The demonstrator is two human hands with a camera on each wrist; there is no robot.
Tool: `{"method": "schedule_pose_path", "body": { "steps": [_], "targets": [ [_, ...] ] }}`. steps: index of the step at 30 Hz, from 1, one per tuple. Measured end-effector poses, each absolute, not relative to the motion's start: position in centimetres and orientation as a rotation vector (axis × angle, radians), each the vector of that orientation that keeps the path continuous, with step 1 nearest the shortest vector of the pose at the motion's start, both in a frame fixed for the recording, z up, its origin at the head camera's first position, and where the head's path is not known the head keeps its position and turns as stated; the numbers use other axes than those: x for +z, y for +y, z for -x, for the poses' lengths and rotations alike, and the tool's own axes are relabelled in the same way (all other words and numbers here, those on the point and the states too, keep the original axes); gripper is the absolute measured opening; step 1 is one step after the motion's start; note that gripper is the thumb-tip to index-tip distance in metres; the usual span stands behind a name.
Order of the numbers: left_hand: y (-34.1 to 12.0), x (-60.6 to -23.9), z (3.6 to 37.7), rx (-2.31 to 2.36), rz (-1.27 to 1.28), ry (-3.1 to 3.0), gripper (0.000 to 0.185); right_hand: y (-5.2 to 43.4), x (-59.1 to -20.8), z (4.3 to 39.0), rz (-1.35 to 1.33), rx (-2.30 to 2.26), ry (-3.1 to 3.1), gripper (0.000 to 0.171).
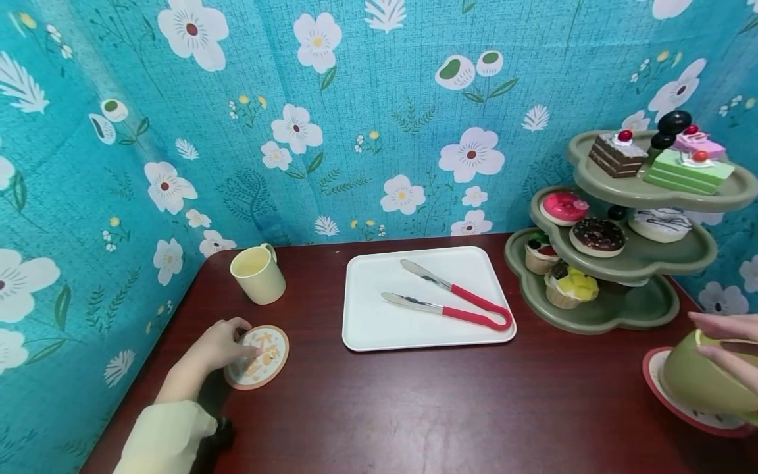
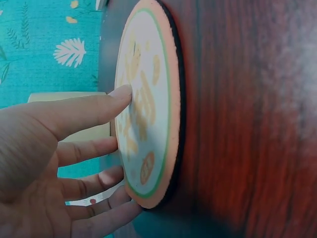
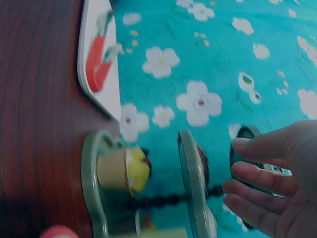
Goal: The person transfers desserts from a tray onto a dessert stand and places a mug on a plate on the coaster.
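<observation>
Green bowl under straight right-hand fingers shows only overhead; left fingers spread on coaster.

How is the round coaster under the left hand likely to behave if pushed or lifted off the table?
The coaster looks thin, flat and probably light, so it should slide rather than tip. Its dark underlayer may grip the table somewhat. Lying flush, its edge seems hard to catch; the left hand rests straight fingers on it.
</observation>
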State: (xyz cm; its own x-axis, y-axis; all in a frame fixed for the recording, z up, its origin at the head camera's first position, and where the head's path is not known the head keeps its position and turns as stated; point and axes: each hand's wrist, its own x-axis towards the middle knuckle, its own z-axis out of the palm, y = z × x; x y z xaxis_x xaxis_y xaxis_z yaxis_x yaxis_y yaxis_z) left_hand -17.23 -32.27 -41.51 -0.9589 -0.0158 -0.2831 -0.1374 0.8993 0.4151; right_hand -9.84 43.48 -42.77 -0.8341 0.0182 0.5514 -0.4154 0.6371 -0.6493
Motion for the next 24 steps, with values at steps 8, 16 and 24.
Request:
{"method": "schedule_pose_path", "body": {
  "steps": [8,16,24],
  "targets": [
    [-31.6,-41.5,16.7,0.617,0.109,2.796,0.062,34.7,-37.2,9.3,-0.419,0.757,-2.557,0.04],
    [-31.2,-41.5,16.3,0.614,0.123,2.793,0.06,32.4,-37.4,10.6,-0.458,0.65,-2.806,0.048],
    [-30.9,-41.6,15.9,0.641,0.121,2.796,0.06,29.6,-39.5,12.0,-0.773,0.705,-2.572,0.055]
  ]
}}
